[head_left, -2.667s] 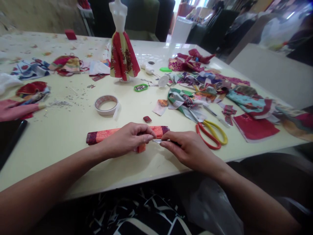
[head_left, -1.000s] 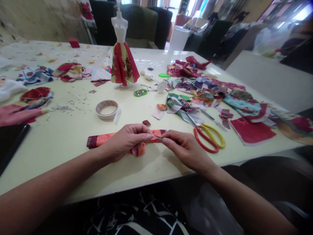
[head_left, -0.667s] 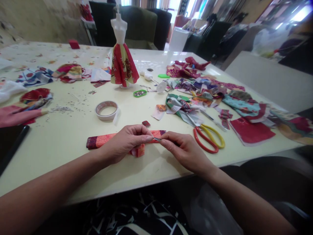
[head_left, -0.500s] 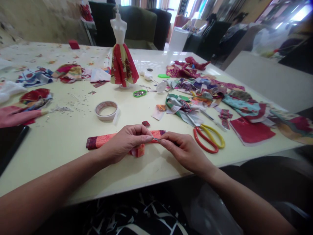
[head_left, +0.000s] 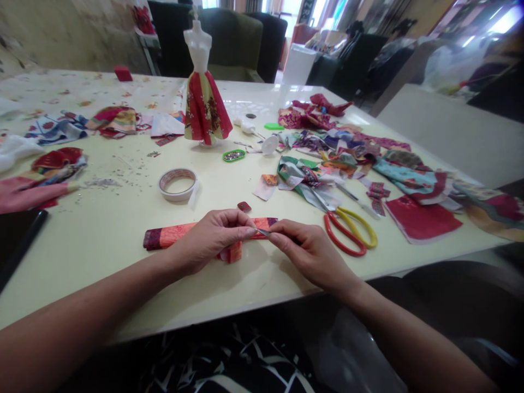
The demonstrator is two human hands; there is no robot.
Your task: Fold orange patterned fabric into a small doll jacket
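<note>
Between my two hands is a small, thin, greyish piece, too small to identify. My left hand pinches its left end between thumb and fingers, and my right hand pinches its right end. Under and behind my left hand, an orange and dark-red folded fabric strip lies across the table, with a short orange piece hanging below it. A small dark-red piece rests just beyond the fingertips. To the right of my right hand lie scissors with red and yellow handles.
A roll of white tape lies ahead on the left. Behind it stands a small mannequin in a red and yellow skirt, beside a green tray of beads. Fabric scraps are heaped on the right; a dark device is at the left edge.
More of the thin greyish piece shows between my fingertips. Both hands have stayed nearly in place.
</note>
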